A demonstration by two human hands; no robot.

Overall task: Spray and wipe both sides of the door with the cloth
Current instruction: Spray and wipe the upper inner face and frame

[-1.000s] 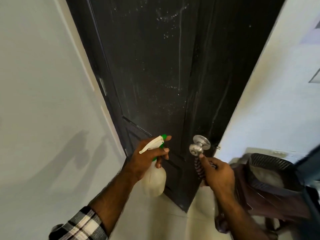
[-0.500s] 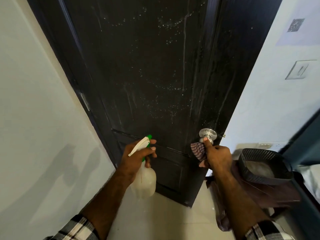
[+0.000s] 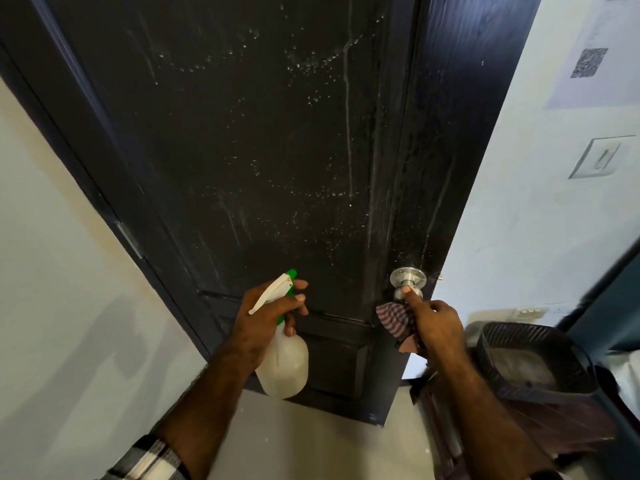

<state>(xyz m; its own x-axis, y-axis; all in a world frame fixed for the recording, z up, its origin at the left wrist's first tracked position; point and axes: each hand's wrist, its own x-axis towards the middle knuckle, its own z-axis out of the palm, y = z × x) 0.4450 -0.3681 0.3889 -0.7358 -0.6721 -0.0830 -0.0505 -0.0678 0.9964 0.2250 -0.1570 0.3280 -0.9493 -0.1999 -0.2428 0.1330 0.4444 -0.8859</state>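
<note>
1. Gripping the spray bottle (image 3: pixel 284 362) by its neck, left hand (image 3: pixel 263 323) fingers curled round the trigger head, nozzle aimed at the dark door (image 3: pixel 277 150).
2. Clamping the striped cloth (image 3: pixel 394 318) in the right hand (image 3: pixel 433 327), one finger stretched onto the steel knob (image 3: pixel 408 282) at the door's right edge.
3. Beading and running down the near face: spray droplets, not yet wiped.
4. Standing close on the right: a dark mesh basket (image 3: pixel 512 355).
5. Risking, by judgement, a slip off the wet knob, drips reaching the floor before wiping, or a door swing into the basket.
</note>
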